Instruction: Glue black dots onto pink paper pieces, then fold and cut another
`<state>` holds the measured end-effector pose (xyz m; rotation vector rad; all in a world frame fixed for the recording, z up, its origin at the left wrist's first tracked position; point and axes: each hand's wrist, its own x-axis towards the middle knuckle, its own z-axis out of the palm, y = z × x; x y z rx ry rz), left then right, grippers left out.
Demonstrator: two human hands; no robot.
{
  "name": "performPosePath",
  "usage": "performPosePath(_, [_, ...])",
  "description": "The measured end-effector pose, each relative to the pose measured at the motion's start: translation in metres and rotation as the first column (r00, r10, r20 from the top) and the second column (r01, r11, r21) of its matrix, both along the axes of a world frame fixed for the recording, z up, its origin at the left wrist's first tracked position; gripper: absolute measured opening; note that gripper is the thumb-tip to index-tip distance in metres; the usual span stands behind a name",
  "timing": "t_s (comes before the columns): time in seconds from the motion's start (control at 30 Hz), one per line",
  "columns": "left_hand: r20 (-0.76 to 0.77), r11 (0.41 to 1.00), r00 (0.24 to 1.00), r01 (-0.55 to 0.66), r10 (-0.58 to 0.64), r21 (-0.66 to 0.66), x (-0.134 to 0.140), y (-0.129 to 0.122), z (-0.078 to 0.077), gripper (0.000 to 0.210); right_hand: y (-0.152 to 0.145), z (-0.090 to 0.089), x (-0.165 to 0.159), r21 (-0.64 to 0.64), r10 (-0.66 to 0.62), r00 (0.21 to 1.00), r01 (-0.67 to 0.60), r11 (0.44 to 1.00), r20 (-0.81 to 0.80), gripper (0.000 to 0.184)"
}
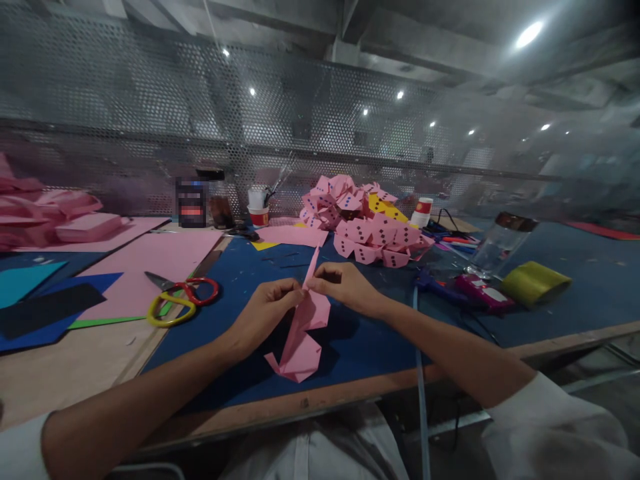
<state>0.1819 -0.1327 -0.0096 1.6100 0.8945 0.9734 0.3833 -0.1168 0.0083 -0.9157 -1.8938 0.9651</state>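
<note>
A folded strip of pink paper [303,353] with cut flaps stands out from the blue mat [225,373], between my two hands. My left hand [273,303] pinches its left edge near the middle. Just above that, my right hand [345,285] grips the strip's upper part between thumb and fingers. The narrow top end points away from me, and the wider flaps hang toward the table's front edge. Scissors [183,299] with one red and one yellow handle lie left of my left hand, blades slightly apart.
Pink dotted paper pieces [345,200] are heaped behind my hands. Pink sheets [150,267] and blue sheets lie at left. On the right are a clear jar [503,245], a yellow tape roll [536,285] and a purple glue gun [445,288]. Perforated metal screening [200,120] rises behind.
</note>
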Motion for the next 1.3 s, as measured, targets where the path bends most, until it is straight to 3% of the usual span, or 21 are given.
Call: performPosePath(1.3, [0.017,0.996,0.996,-0.087,0.087,-0.021,0.0031,-0.0002,0.0042,0.03,-0.0021,-0.0022,-0.0015,0.062,-0.012,1.0,0.012,0.998,0.002,0.036])
